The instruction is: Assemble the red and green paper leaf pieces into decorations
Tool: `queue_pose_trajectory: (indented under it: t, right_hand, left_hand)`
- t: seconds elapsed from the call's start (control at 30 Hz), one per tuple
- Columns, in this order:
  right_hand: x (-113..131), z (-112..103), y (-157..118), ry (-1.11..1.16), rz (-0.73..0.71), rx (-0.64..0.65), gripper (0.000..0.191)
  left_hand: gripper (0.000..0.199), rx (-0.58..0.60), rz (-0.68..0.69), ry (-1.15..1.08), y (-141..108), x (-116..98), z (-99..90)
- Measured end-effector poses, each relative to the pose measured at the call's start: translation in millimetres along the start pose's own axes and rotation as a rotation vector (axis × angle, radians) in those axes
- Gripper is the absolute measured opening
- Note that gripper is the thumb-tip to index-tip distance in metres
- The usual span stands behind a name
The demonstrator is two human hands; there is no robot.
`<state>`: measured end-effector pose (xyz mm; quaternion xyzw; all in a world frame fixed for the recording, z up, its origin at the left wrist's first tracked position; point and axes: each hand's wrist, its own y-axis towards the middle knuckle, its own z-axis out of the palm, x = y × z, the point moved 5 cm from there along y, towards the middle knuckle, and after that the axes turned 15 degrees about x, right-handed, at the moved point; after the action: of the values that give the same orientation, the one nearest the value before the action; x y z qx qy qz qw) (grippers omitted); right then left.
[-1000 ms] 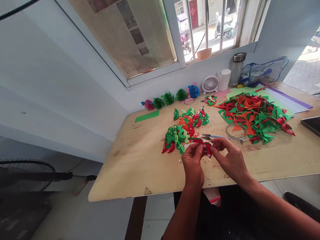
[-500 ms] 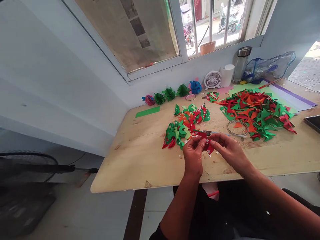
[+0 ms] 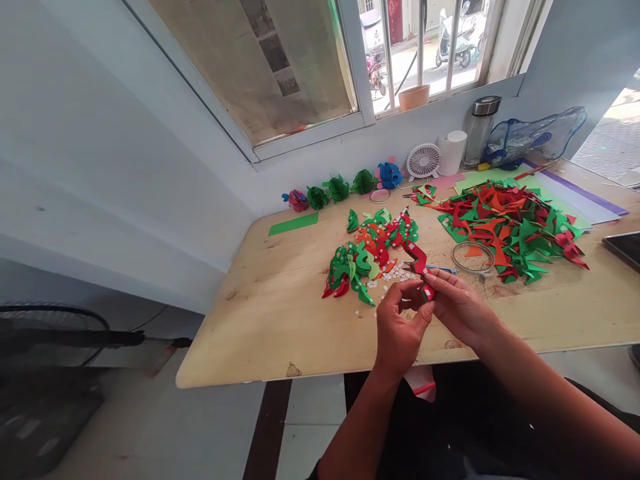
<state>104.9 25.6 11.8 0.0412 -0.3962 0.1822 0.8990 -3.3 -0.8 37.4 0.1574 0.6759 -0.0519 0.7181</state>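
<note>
Between both hands, over the table's front part, is a curved red paper piece with small white squares on it. My left hand pinches its lower end between thumb and fingers. My right hand grips the same piece from the right, fingertips near its middle. Some green shows at the piece's lower end. Just beyond lie small white paper bits and a blue-handled tool, partly hidden. Green, red and orange cut pieces with white squares form a pile to the left.
A large heap of red and green scraps covers the right side, with a wire coil beside it. Along the wall stand paper ornaments, a small fan, a white cylinder and a bottle. A dark device lies far right.
My left hand has moved right and slightly down, onto the piece's lower end. The red piece has turned and now extends up and left from my fingers, uncovering the white bits.
</note>
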Motion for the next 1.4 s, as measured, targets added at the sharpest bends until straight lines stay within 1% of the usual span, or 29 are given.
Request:
queue_pose_trajectory:
  t: [0.13, 0.3, 0.47, 0.57, 0.63, 0.73, 0.83, 0.9, 0.97, 1.03, 1.13, 1.2, 1.27, 1.33, 1.4]
  right_hand:
    - [-4, 4, -1, 0.162, 0.024, 0.02, 0.011]
    - [-7, 7, -2, 0.224, 0.046, 0.063, 0.009]
    - [-5, 11, -4, 0.16, 0.009, 0.032, 0.013]
    - [-2, 12, -6, 0.072, -0.033, -0.029, 0.016]
    - [1, 14, -8, 0.007, -0.08, -0.062, 0.018]
    - [5, 17, -10, -0.097, -0.151, -0.07, 0.018]
    - [6, 20, -12, -0.168, -0.163, -0.054, 0.019]
    - [4, 22, -12, -0.164, -0.13, -0.028, 0.021]
    - [1, 23, -12, -0.126, -0.09, -0.005, 0.024]
    - [-1, 23, -12, -0.084, -0.065, 0.008, 0.024]
    - [-3, 21, -12, -0.062, -0.057, 0.017, 0.022]
    - [-2, 18, -12, -0.105, -0.077, -0.02, 0.021]
    - [1, 13, -13, -0.191, -0.114, -0.076, 0.021]
    - [2, 12, -13, -0.272, -0.128, -0.079, 0.022]
    - [0, 13, -13, -0.334, -0.105, -0.03, 0.023]
  left_hand:
    - [0.024, 0.015, 0.01, 0.051, -1, -3, 0.0]
    - [0.022, 0.005, 0.028, -0.01, -2, -2, -1.8]
    - [0.024, -0.003, 0.009, -0.09, -4, 0, -3.9]
    - [0.035, 0.023, -0.006, -0.084, -5, -2, -3.4]
    - [0.037, 0.017, -0.028, -0.113, -6, -3, -2.8]
    - [0.023, -0.068, -0.081, -0.182, -5, -2, -3.6]
    - [0.021, -0.114, -0.128, -0.283, -2, 1, -3.4]
    - [0.022, -0.091, -0.177, -0.416, -1, 5, -1.5]
    - [0.024, -0.044, -0.232, -0.56, 0, 9, 1.3]
    - [0.025, -0.012, -0.264, -0.644, -1, 13, 2.2]
    - [0.023, -0.024, -0.245, -0.584, -3, 14, -3.9]
    - [0.025, -0.008, -0.222, -0.5, -4, 11, -8.5]
    - [0.033, -0.001, -0.212, -0.459, -2, 7, -12.5]
    - [0.035, -0.063, -0.218, -0.446, 1, 5, -16.5]
    - [0.031, -0.136, -0.223, -0.438, 5, 4, -17.3]
